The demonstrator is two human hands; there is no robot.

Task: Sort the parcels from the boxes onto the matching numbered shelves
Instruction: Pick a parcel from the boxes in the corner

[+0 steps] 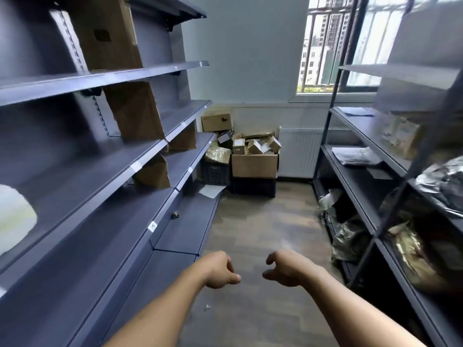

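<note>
Both my hands hang in front of me over the aisle floor, holding nothing. My left hand [220, 270] and my right hand [285, 269] have loosely curled fingers and sit a short gap apart. At the far end of the aisle stands an open cardboard box [254, 165] heaped with several small parcels [255, 146], on a dark crate. Beside it a black crate [216, 171] carries a gold wrapped parcel [218, 154]. Grey shelves [100, 171] with small white number labels [152, 226] run along my left.
A second rack [370, 156] on my right holds bagged parcels [443, 186] and a grey mailer [355, 155]. Tall cardboard sheets [135, 111] lean on the left shelves. A closed box [216, 120] sits on a far left shelf end. A radiator [298, 151] and window close the aisle.
</note>
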